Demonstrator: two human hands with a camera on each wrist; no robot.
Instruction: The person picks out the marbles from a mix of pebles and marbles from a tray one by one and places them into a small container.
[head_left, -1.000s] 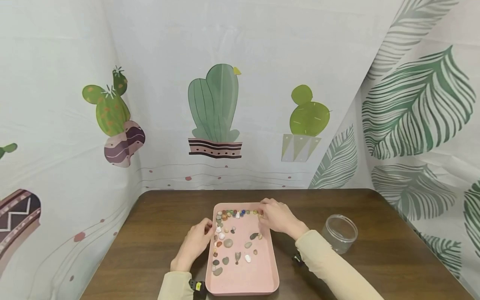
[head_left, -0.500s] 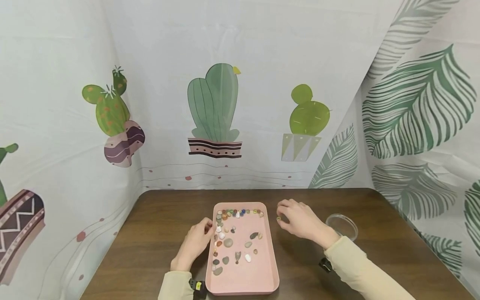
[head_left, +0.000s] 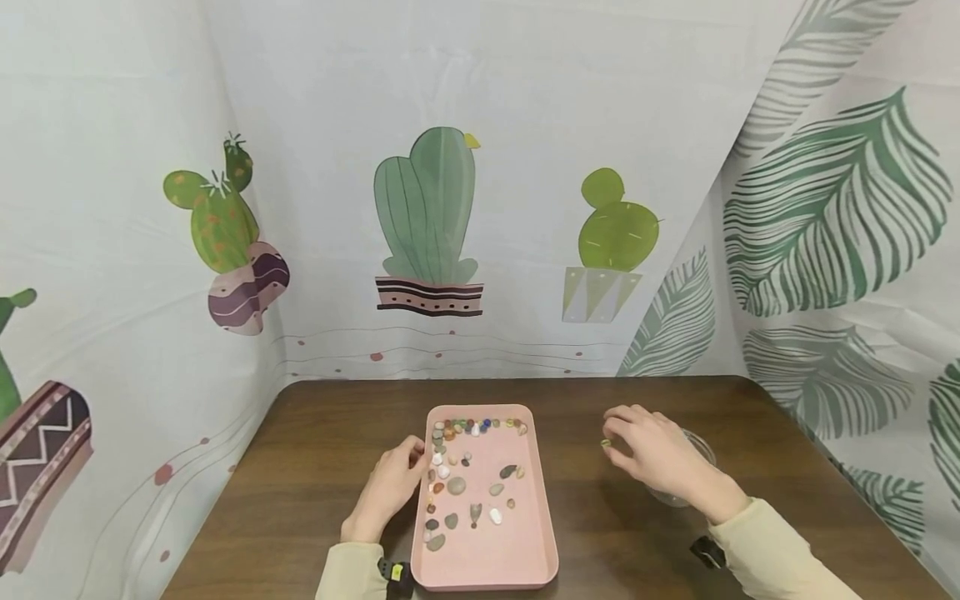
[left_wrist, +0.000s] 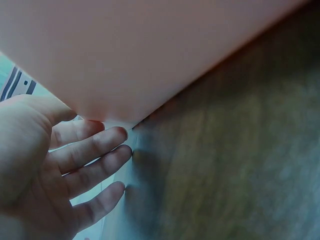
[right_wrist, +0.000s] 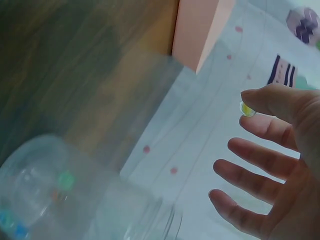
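My right hand (head_left: 652,450) pinches a small clear marble (right_wrist: 246,109) with a yellow-green swirl between thumb and index finger. Its other fingers are spread apart. The hand is above the table, right of the pink tray (head_left: 491,568), and partly covers the clear jar (head_left: 670,500). In the right wrist view, the jar (right_wrist: 95,200) has a few green and blue marbles inside. My left hand (head_left: 388,483) rests at the tray's left side, its fingers (left_wrist: 102,163) loosely extended and fingertips right at the wall. A row of marbles (head_left: 487,423) and stones runs along the tray's far and left edges.
Several loose pebbles (head_left: 457,486) lie in the middle of the tray. The brown wooden table (head_left: 300,467) has rounded far corners. Behind it hangs a white cloth (head_left: 525,125) with printed cactuses and leaves.
My right hand has left the tray's far right corner and moved right with the marble, now overlapping the jar. The left hand and the tray stay where they were.
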